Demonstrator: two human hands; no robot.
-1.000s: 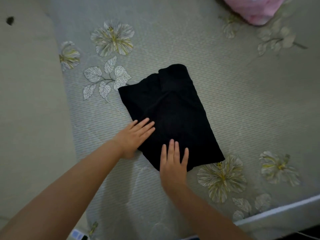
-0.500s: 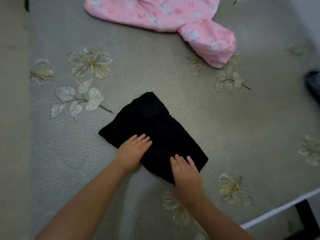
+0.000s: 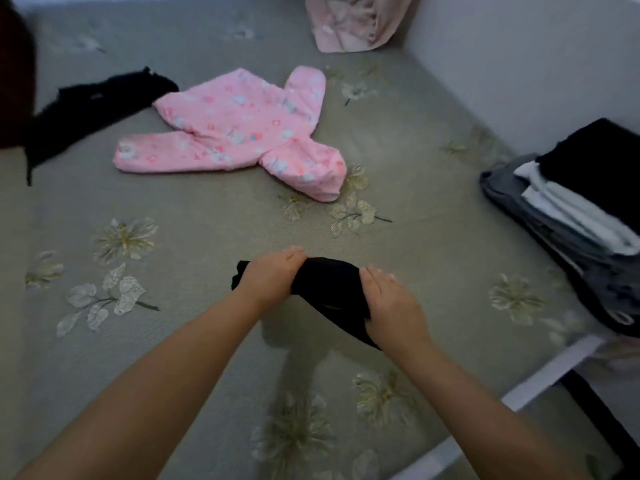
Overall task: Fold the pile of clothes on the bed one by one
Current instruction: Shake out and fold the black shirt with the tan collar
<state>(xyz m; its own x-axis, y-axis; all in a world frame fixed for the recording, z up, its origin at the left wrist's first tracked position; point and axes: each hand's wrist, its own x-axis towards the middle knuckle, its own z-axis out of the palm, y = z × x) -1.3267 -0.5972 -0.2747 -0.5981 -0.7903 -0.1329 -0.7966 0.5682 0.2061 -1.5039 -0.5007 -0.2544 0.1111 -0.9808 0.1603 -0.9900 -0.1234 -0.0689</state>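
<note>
A folded black garment (image 3: 325,285) is lifted a little off the grey flowered bed (image 3: 207,237), casting a shadow below. My left hand (image 3: 270,275) grips its left end, fingers curled over the top edge. My right hand (image 3: 391,303) holds its right end from the near side. A pink flowered baby suit (image 3: 235,133) lies spread out farther back. Another black garment (image 3: 100,105) lies unfolded at the far left.
A stack of folded clothes (image 3: 571,216), grey, white and black, sits at the bed's right edge by the wall (image 3: 519,64). A pale pink cloth bundle (image 3: 353,22) lies in the far corner. The bed's white front edge (image 3: 519,386) runs at lower right.
Both hands went from pressing flat on the folded black garment to gripping its ends and raising it off the bed. The view has tilted up, showing more of the bed.
</note>
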